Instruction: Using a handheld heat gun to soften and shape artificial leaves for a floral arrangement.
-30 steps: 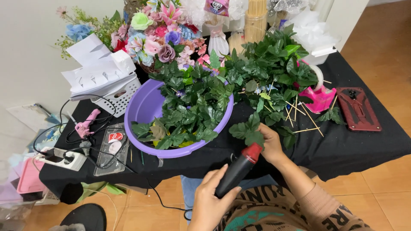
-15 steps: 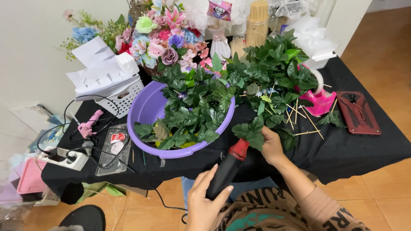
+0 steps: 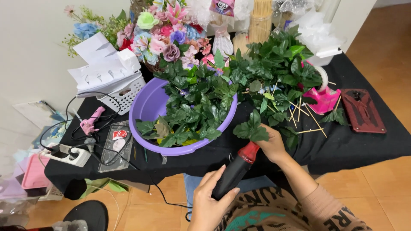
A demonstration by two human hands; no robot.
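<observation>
The left hand (image 3: pixel 209 201) grips a black glue gun (image 3: pixel 234 171) with fingers wrapped shut, red tip up. The right hand (image 3: pixel 270 145) closes its fingers on a green leaf sprig (image 3: pixel 251 130) at the table's (image 3: pixel 364 145) front edge, just beside the purple basin (image 3: pixel 147 107) of leaves.

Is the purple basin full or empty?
Partly full: green artificial leaves fill the right side of the purple basin, heaped above its rim, while the left inner wall shows bare.
</observation>
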